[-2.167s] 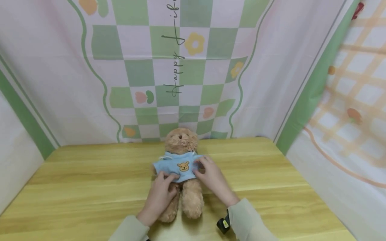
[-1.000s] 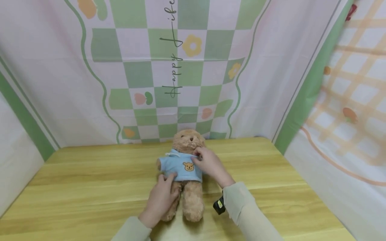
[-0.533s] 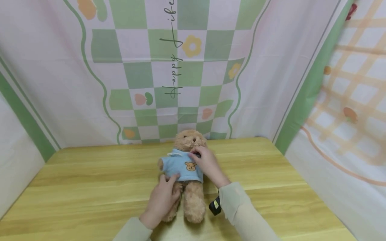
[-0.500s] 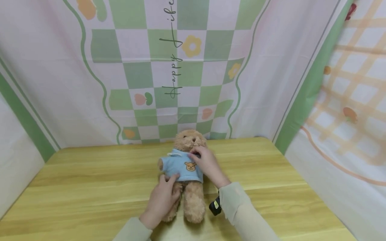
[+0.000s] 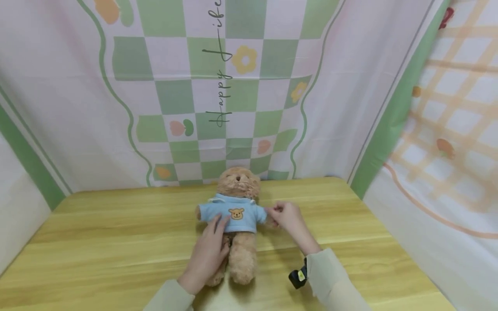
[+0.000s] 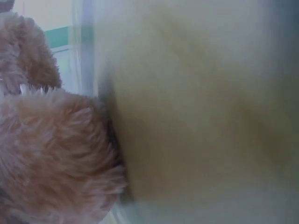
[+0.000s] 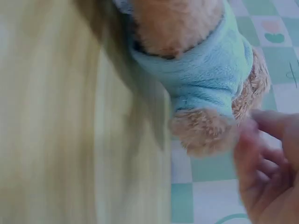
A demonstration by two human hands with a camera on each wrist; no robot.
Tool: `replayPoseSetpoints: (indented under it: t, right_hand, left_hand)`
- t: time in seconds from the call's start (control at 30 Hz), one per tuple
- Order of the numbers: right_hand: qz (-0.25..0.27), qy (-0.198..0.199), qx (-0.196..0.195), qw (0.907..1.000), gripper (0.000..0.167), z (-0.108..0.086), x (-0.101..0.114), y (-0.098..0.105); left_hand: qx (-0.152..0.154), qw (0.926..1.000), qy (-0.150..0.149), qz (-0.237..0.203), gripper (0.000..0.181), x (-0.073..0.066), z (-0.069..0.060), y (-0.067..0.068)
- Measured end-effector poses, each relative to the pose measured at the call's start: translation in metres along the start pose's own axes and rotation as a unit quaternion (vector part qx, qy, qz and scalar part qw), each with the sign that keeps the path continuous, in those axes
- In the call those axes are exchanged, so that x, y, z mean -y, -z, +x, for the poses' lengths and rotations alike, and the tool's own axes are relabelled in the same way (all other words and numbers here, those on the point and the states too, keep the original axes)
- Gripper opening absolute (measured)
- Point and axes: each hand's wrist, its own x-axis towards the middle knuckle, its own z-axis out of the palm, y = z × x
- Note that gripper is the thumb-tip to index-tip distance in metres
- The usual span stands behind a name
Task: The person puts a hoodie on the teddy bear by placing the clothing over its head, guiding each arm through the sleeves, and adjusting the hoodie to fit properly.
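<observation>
A brown teddy bear [image 5: 243, 255] in a light blue hoodie [image 5: 245, 222] with a small bear-face patch lies on its back, head at the far edge. My left hand [image 5: 208, 250] rests over its left-side leg, fingers fairly straight on the hoodie's lower front. My right hand [image 5: 292, 218] is at the bear's right-side paw [image 7: 203, 130], thumb and forefinger together at the fur just past the sleeve; the fingertips are blurred in the right wrist view. Furry legs [image 6: 60, 154] fill the left part of the left wrist view, where my left hand is out of sight.
The wood-grain table [image 5: 116, 242] extends around the bear. Behind it hangs a green-and-white checked curtain [image 5: 245, 95], with an orange plaid cloth [image 5: 459, 129] on the right. A black wrist camera [image 5: 298, 277] sits by my right cuff.
My right hand has moved from the bear's neck out to the right, and the bear's arm now extends sideways. The bear has shifted slightly left; my left fingers reach higher on the hoodie.
</observation>
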Motion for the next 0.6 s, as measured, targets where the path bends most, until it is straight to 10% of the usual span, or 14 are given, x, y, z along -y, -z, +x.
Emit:
replayPoseSetpoints:
  t: [0.37,0.6]
  right_hand:
    - [-0.009,0.04,-0.013,0.9991,0.018,-0.011,-0.004,-0.03]
    - [0.036,0.032,-0.095,0.9943,0.01,-0.007,-0.005,-0.045]
  left_hand:
    - [0.047,0.9983,-0.018,-0.028,0.052,0.004,0.001,0.005]
    - [0.041,0.9983,-0.04,-0.015,0.05,0.005,0.002,0.005]
